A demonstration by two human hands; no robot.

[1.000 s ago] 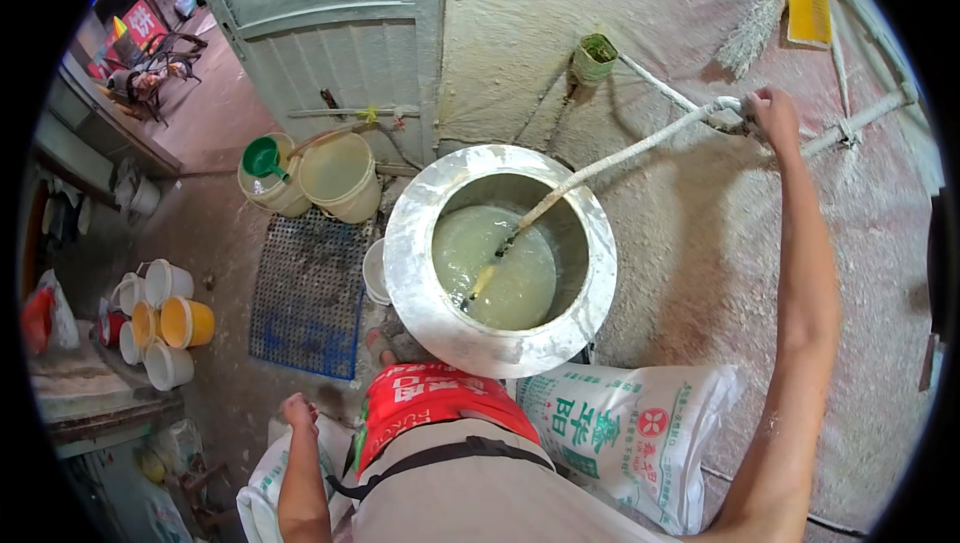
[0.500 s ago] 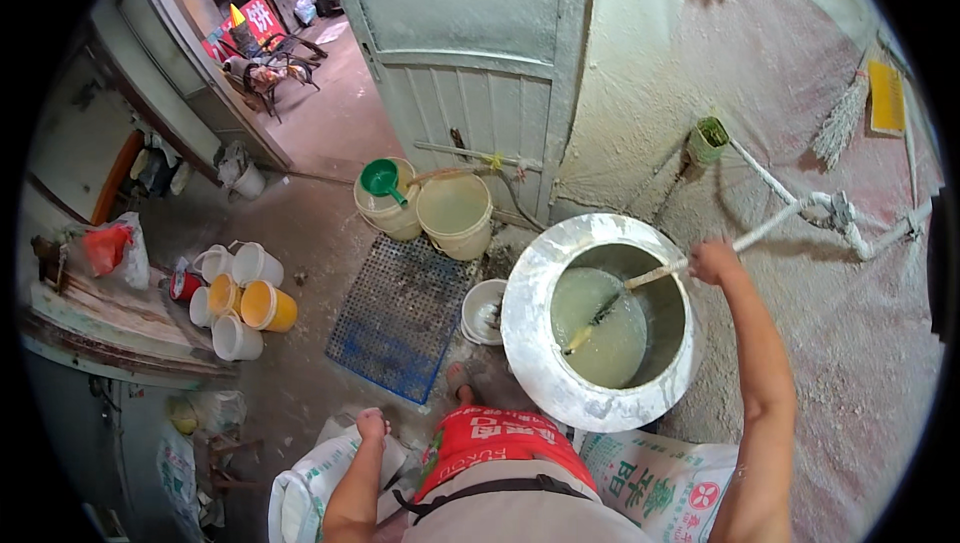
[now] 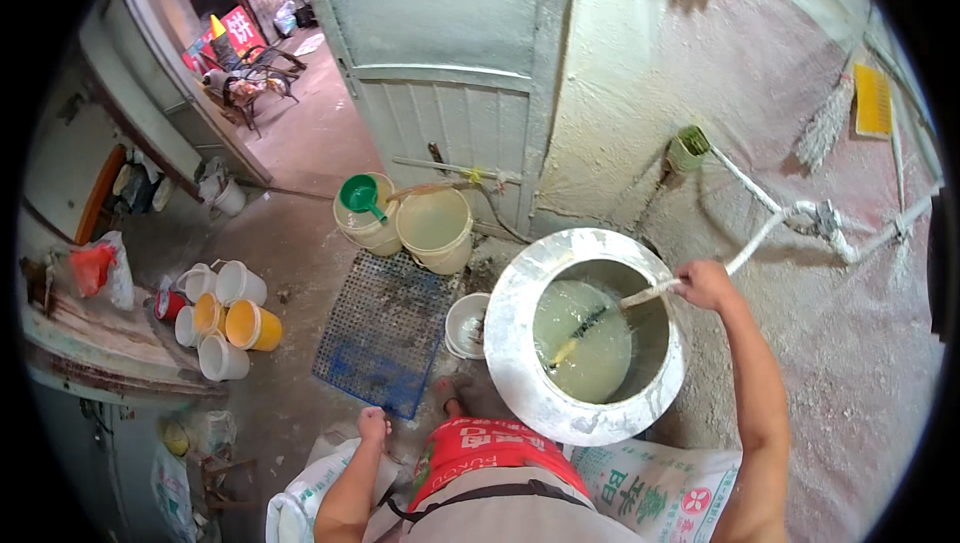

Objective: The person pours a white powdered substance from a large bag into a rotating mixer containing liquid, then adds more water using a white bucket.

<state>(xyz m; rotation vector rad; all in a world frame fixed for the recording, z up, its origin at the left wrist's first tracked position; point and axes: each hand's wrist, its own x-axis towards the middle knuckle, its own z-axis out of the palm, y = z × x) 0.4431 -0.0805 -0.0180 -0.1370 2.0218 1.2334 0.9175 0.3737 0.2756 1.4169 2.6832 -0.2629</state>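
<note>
My right hand [image 3: 705, 284] is closed round a pale hose [image 3: 648, 294] just inside the right rim of a large, wide-rimmed metal pot [image 3: 515, 363]. Beyond the hand the hose appears to curve on toward the wall pipe. Cloudy, pale greenish liquid [image 3: 590, 378] lies in the pot. A dark and yellow streak [image 3: 566, 348] shows there in line with the hose; I cannot tell whether it is an object or a reflection. My left hand [image 3: 374, 425] is a loose fist above a white sack [image 3: 300, 488], with nothing visible in it.
A small white bucket [image 3: 466, 327] stands left of the pot, beside a blue grid mat [image 3: 375, 338]. Behind are two pale buckets [image 3: 437, 261], one with a green dipper [image 3: 360, 193]. Several white and yellow buckets [image 3: 255, 327] stand left. A printed sack [image 3: 650, 493] lies near the pot.
The view has shifted, so most things sit farther left. The hose and the dark and yellow streak have moved slightly within the pot's mouth. My left hand remains a fist.
</note>
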